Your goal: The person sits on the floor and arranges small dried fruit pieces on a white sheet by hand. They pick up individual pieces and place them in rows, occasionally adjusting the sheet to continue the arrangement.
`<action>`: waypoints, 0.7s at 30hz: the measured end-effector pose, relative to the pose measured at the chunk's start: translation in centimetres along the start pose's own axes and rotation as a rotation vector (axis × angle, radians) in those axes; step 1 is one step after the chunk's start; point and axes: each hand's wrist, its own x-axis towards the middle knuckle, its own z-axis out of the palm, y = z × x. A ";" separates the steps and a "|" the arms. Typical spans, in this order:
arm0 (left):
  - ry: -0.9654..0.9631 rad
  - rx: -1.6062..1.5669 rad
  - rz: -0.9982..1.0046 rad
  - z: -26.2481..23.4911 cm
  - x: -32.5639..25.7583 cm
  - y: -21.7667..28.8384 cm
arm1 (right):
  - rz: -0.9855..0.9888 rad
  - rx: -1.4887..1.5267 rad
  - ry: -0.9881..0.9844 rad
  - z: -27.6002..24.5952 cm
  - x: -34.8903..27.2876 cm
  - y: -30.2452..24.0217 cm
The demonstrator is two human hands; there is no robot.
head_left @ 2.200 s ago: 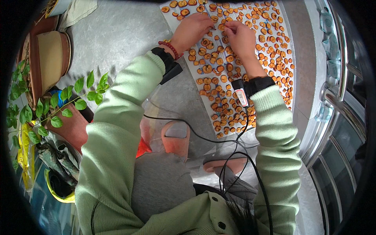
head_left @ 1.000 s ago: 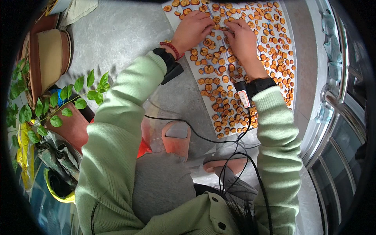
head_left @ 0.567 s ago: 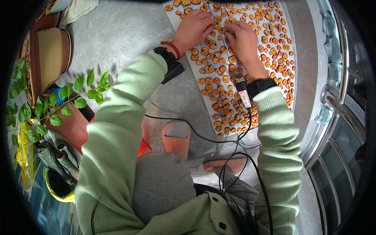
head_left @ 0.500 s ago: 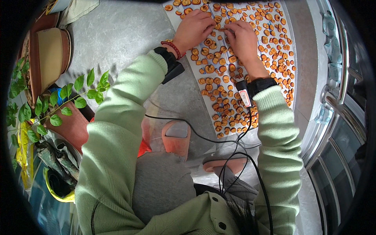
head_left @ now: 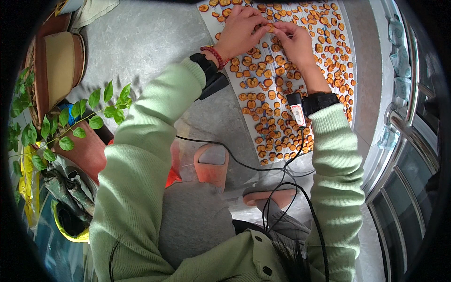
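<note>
Many dried fruit slices (head_left: pixel 252 82), orange-brown with darker rims, lie spread over a long white printed sheet (head_left: pixel 237 81) on the floor. Above its far part my two hands meet fingertip to fingertip. A single fruit slice (head_left: pixel 270 28) shows between them. My left hand (head_left: pixel 240 34) pinches it from the left, its fingers curled. From the right, my right hand (head_left: pixel 297 46) closes thumb and fingers on the same slice. Part of the slice is hidden by the fingertips. Both wrists wear black straps, the left also a red bead bracelet (head_left: pixel 217 57).
Potted plants with a leafy branch (head_left: pixel 80 113) and a tan pot (head_left: pixel 58 70) stand at the left. Black cables (head_left: pixel 244 162) hang across my lap and the sheet's near end. A metal railing (head_left: pixel 408 127) runs along the right. My pink slippers (head_left: pixel 211 176) rest on grey tiles.
My hands have come together, the left moving right and slightly up, the right shifting a little right. The slice is now held between both sets of fingertips.
</note>
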 end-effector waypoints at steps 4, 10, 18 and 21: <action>-0.042 -0.156 -0.157 0.9 0.1 -0.4 | 0.023 0.054 -0.016 -0.2 -0.2 -0.6; -0.063 -0.014 -0.212 0.6 -0.1 -0.5 | 0.019 0.070 0.000 -0.2 -0.4 -0.7; -0.083 0.130 -0.183 -0.4 -0.6 -0.8 | -0.069 -0.383 0.127 0.6 -0.1 -0.4; -0.004 0.189 -0.082 -0.2 -0.5 -0.6 | -0.064 -0.454 0.099 0.5 0.0 -0.8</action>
